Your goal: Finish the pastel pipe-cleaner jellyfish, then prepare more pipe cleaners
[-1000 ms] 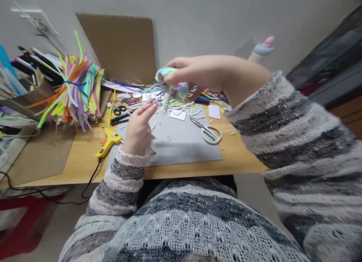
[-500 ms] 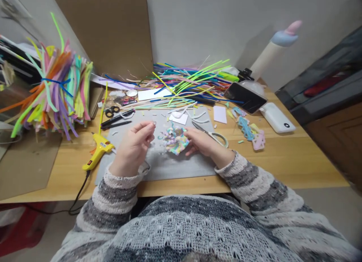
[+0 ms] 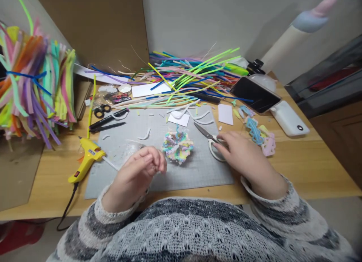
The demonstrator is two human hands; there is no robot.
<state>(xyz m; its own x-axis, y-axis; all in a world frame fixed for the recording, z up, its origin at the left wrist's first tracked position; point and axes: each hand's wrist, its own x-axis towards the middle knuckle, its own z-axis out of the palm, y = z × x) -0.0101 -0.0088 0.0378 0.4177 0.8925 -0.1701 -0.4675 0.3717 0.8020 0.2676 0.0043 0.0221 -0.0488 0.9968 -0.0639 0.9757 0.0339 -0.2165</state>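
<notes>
My left hand (image 3: 143,167) hangs over the left half of the grey mat (image 3: 158,179), its fingers curled together; whether something small is between them is hidden. A round pastel piece (image 3: 177,145) of twisted fuzzy stems lies on the mat between my hands. My right hand (image 3: 237,147) rests at the white handles of the scissors (image 3: 209,135), fingers spread over them; the blades point up and left. A short white stem (image 3: 144,134) and a clear plastic bag (image 3: 130,150) lie beyond my left hand.
A yellow glue gun (image 3: 87,158) lies left of the mat, its cord running off the front edge. Coloured stems (image 3: 195,75) are heaped at the back, with a bundle (image 3: 34,84) at far left. A phone (image 3: 254,94) and a white power bank (image 3: 290,118) are at right.
My right hand has let go of the pastel piece and moved right to the scissors. My left hand has come lower and nearer to me. The view has shifted closer to the table.
</notes>
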